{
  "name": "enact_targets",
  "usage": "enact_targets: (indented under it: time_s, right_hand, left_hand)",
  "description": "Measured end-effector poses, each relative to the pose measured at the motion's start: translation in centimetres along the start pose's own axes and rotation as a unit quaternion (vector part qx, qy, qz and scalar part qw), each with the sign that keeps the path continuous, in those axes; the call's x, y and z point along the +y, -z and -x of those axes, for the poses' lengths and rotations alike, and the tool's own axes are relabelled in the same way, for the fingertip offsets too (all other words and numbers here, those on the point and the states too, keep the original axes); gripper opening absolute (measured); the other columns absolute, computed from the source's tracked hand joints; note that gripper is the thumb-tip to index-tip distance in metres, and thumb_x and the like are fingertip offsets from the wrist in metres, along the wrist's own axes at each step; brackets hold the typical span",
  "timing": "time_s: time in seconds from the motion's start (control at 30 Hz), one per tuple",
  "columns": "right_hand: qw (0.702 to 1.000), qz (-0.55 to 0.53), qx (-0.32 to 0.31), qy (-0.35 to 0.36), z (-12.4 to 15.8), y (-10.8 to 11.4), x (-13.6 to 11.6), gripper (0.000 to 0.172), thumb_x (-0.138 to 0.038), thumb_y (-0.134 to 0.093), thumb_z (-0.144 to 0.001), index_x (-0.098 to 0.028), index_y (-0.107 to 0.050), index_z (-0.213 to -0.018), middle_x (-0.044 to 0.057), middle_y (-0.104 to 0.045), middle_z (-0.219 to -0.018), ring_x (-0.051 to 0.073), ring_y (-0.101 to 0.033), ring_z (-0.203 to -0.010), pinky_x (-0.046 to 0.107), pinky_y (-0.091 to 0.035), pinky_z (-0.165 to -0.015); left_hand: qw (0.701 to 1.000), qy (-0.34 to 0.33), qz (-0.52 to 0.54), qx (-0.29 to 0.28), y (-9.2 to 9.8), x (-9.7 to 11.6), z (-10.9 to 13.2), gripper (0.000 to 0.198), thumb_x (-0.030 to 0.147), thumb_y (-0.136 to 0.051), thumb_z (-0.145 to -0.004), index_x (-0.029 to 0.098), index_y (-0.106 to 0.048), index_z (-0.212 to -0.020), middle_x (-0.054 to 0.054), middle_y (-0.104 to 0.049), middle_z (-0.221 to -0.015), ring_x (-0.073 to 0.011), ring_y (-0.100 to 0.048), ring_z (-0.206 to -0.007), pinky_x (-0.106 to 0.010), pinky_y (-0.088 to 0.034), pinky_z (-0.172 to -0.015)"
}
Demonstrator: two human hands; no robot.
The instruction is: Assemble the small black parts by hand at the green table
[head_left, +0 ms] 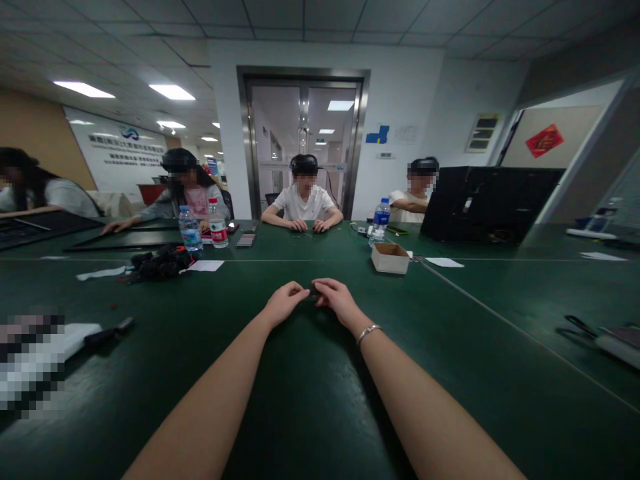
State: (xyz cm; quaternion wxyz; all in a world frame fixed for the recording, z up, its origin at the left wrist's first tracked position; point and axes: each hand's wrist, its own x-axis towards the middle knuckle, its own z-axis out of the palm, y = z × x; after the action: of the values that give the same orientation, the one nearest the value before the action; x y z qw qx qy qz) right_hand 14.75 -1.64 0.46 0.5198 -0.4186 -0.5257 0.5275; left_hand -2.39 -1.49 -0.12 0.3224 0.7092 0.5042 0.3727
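Observation:
Both my arms reach forward over the dark green table (pixel 305 413), and my hands meet near its middle. A small dark piece (pixel 314 289) sits between my fingertips, too small for me to tell its kind. My left hand (pixel 286 302) pinches at its left side with thumb and forefinger. From the other side my right hand (pixel 339 301) closes on it, fingers curled and partly hidden. A silver bracelet (pixel 369 332) circles my right wrist.
An open cardboard box (pixel 390 259) stands ahead to the right, near a water bottle (pixel 380 219). Two bottles (pixel 190 230) and a heap of black parts (pixel 163 263) lie ahead left. A large black panel (pixel 485 203) stands at right. Several people sit around the table.

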Motion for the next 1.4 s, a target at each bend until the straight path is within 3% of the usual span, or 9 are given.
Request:
enact_targets:
  time_s: [0.13,0.27,0.4,0.8,1.03,1.13,1.27,1.33,1.4]
  right_hand:
    - [1.000,-0.004,-0.003,-0.003,0.0,0.0,0.0,0.023,-0.029,-0.066,-0.071,-0.015,-0.066,-0.090,0.000,-0.064,-0.065,0.007,-0.053,-0.045,0.020,-0.045,-0.049]
    - [1.000,-0.010,-0.005,-0.002,-0.1,0.1,0.1,0.025,-0.030,-0.067,-0.070,-0.015,-0.066,-0.091,0.001,-0.064,-0.065,0.007,-0.053,-0.045,0.020,-0.046,-0.050]
    - [1.000,-0.009,-0.003,-0.002,-0.1,0.1,0.1,0.026,-0.031,-0.069,-0.069,-0.015,-0.066,-0.090,0.000,-0.064,-0.063,0.007,-0.054,-0.045,0.020,-0.047,-0.050]
    - [1.000,-0.004,-0.007,-0.008,0.2,0.1,-0.2,0.026,-0.032,-0.068,-0.069,-0.016,-0.065,-0.090,0.001,-0.063,-0.065,0.008,-0.054,-0.047,0.023,-0.048,-0.053]
    - [0.991,0.100,-0.076,0.042,0.4,0.1,-0.2,0.026,-0.030,-0.069,-0.064,-0.019,-0.053,-0.081,-0.005,-0.057,-0.064,0.009,-0.054,-0.053,0.023,-0.043,-0.054]
    - [0.948,0.272,-0.089,0.139,1.1,-0.5,-1.0,0.022,-0.027,-0.068,-0.066,-0.020,-0.052,-0.080,-0.003,-0.059,-0.072,0.012,-0.055,-0.065,0.023,-0.041,-0.060]
    - [0.847,0.486,-0.111,0.187,2.6,-0.1,-3.7,0.017,-0.022,-0.066,-0.072,-0.022,-0.056,-0.086,0.001,-0.062,-0.077,0.015,-0.056,-0.069,0.024,-0.037,-0.062]
    - [0.801,0.565,-0.103,0.172,3.3,1.9,-5.2,0.012,-0.022,-0.062,-0.075,-0.022,-0.057,-0.086,0.004,-0.063,-0.079,0.016,-0.056,-0.070,0.025,-0.037,-0.062]
    - [0.761,0.625,-0.082,0.151,4.1,5.5,-6.4,0.007,-0.026,-0.056,-0.080,-0.020,-0.058,-0.083,0.007,-0.064,-0.084,0.018,-0.057,-0.074,0.026,-0.038,-0.065]
  left_hand:
    - [1.000,0.002,-0.001,-0.011,0.0,-0.2,-0.1,0.052,0.061,-0.035,-0.081,0.018,-0.064,-0.076,-0.003,-0.065,-0.081,-0.0185,-0.057,-0.080,-0.029,-0.041,-0.079]
    - [1.000,0.008,0.006,-0.008,0.0,0.0,0.0,0.043,0.058,-0.048,-0.075,0.019,-0.062,-0.085,-0.002,-0.066,-0.085,-0.0175,-0.057,-0.080,-0.028,-0.042,-0.077]
    - [1.000,0.006,-0.002,-0.013,0.0,0.3,0.1,0.048,0.060,-0.037,-0.080,0.019,-0.062,-0.078,-0.003,-0.065,-0.083,-0.0186,-0.056,-0.082,-0.029,-0.041,-0.078]
    - [1.000,-0.010,-0.003,-0.019,0.1,0.2,0.1,0.046,0.058,-0.042,-0.078,0.018,-0.064,-0.081,-0.003,-0.064,-0.083,-0.0187,-0.056,-0.081,-0.028,-0.041,-0.078]
    - [1.000,-0.013,-0.013,-0.013,0.1,-0.4,-0.2,0.048,0.057,-0.036,-0.082,0.018,-0.065,-0.079,-0.004,-0.065,-0.081,-0.0193,-0.057,-0.080,-0.028,-0.041,-0.076]
    - [0.998,-0.023,-0.049,-0.021,-0.1,0.2,0.2,0.049,0.055,-0.035,-0.084,0.019,-0.067,-0.086,-0.006,-0.066,-0.090,-0.0208,-0.057,-0.085,-0.029,-0.041,-0.078]
    - [0.986,-0.056,-0.155,-0.028,0.0,1.3,1.0,0.056,0.054,-0.023,-0.088,0.021,-0.068,-0.088,-0.009,-0.064,-0.097,-0.0228,-0.056,-0.092,-0.033,-0.040,-0.084]
    - [0.969,-0.080,-0.230,-0.037,1.2,1.5,1.5,0.055,0.053,-0.021,-0.089,0.023,-0.067,-0.093,-0.009,-0.063,-0.103,-0.0241,-0.054,-0.098,-0.036,-0.038,-0.088]
    - [0.940,-0.078,-0.329,-0.036,3.9,1.0,2.5,0.048,0.054,-0.030,-0.086,0.025,-0.064,-0.104,-0.009,-0.060,-0.112,-0.0271,-0.051,-0.105,-0.041,-0.037,-0.090]
